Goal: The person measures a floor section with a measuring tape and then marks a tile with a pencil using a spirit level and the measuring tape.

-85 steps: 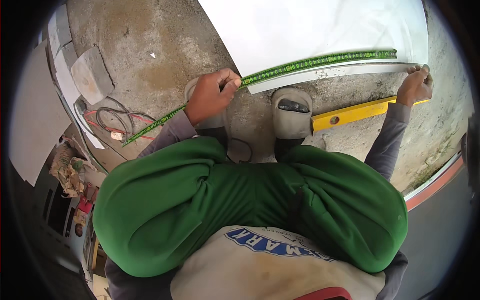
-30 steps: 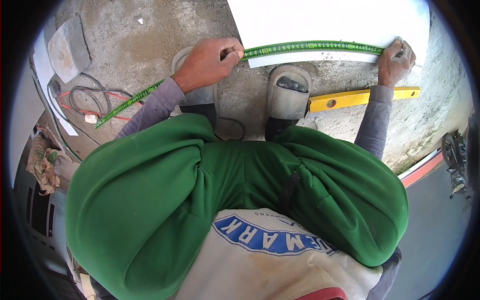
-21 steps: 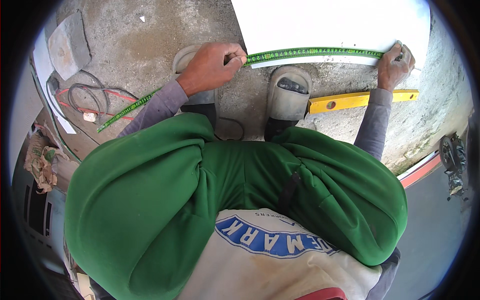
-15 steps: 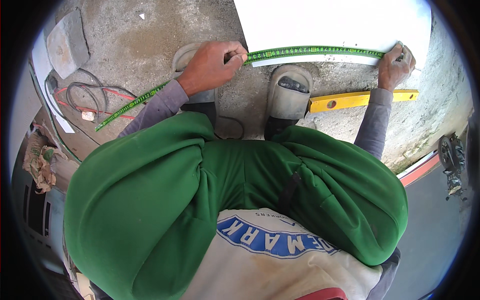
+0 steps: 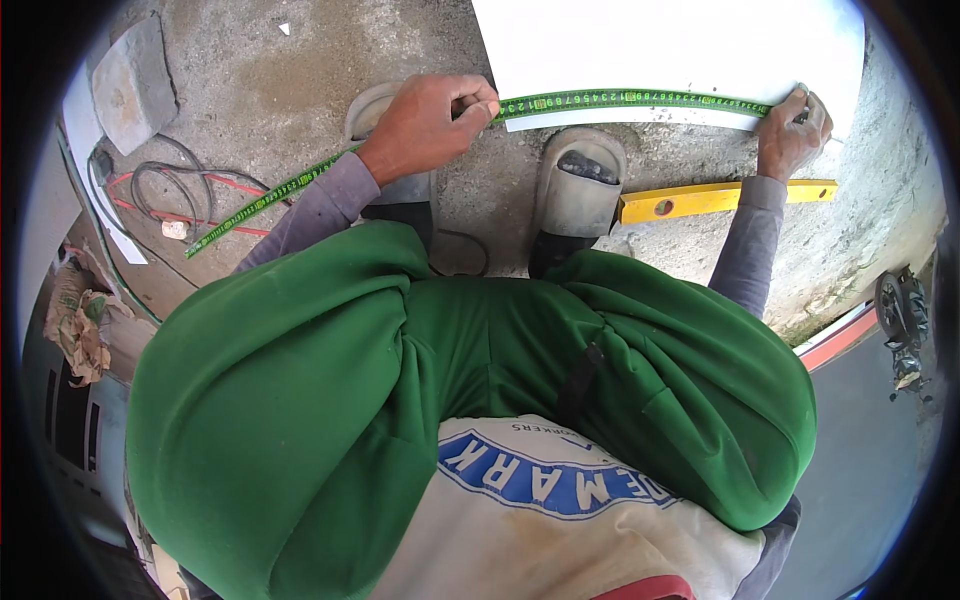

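Note:
A green measuring tape lies along the near edge of a large white sheet. My left hand pinches the tape between thumb and fingers at the sheet's left corner. Beyond that hand, the loose stretch of tape slants down to the left, passing behind my forearm. At the other end, my right hand has its fingers closed on the tape near the sheet's right side. The tape's tip there is hidden by the fingers.
Below my right wrist lies a yellow spirit level on rough concrete. My sandals stand close to the sheet's near edge. At the left are a grey stone block, a dark cable and a small pale lump.
My left hand has shifted slightly up and to the right, and the tape's loose end has moved a little with it. My right hand stays in place.

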Motion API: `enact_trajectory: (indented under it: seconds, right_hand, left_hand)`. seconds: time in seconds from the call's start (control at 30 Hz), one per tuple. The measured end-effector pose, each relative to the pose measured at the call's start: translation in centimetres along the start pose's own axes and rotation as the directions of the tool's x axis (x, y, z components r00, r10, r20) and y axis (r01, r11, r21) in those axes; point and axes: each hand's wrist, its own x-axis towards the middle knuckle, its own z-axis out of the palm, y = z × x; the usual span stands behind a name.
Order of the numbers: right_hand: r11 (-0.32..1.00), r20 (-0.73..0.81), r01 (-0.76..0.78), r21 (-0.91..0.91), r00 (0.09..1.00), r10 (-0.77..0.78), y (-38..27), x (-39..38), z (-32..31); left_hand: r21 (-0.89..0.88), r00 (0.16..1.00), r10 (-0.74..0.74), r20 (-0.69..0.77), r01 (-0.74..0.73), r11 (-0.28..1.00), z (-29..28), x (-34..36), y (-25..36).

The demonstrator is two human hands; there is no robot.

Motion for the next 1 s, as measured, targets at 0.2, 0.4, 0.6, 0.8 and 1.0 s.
enact_trajectory:
  seconds: [0.2,0.4,0.6,0.8,1.0]
  right_hand:
    - [1.000,-0.003,0.001,0.001,1.000,-0.001,0.4,0.0,0.3]
    - [0.999,-0.031,0.044,0.013,0.999,-0.043,0.3,0.0,0.6]
    - [0.980,-0.135,-0.122,0.155,0.980,0.144,0.9,-0.1,-3.4]
    - [0.906,0.151,-0.335,0.257,0.940,0.305,4.5,0.6,-6.4]
    - [0.953,0.220,-0.232,0.197,0.957,0.187,8.2,0.7,-6.2]
  left_hand:
    - [0.006,1.000,0.004,0.001,-0.004,1.000,0.0,0.0,-0.1]
    - [-0.007,1.000,0.006,0.001,-0.006,1.000,-0.5,-0.1,-0.1]
    - [-0.089,0.995,-0.043,-0.089,0.035,0.995,0.5,0.8,0.9]
    - [-0.180,0.991,-0.109,-0.078,0.094,0.979,1.1,0.0,1.5]
    - [-0.003,0.995,-0.053,-0.085,0.053,0.999,1.7,0.3,2.2]
